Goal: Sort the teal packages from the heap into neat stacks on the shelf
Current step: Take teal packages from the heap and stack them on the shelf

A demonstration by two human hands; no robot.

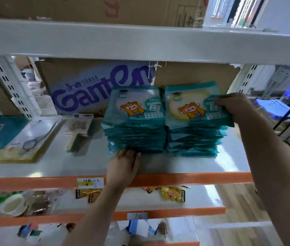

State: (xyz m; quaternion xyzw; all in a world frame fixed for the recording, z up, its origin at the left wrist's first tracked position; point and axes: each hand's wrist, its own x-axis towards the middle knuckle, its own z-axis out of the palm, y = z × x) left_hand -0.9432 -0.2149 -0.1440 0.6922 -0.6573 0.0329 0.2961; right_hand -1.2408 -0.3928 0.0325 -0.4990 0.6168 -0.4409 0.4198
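Glossy plastic teal packages (135, 110); matt cardboard box (80, 77).

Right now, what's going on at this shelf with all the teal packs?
A person is tidying teal packages into two side-by-side stacks on the white shelf with the orange front edge. The right hand has its grip on the right edge of the top packages of the right stack. The left hand presses against the front bottom of the left stack, as if squaring it up. Both stacks stand about equally tall, in front of a cardboard box with purple lettering.
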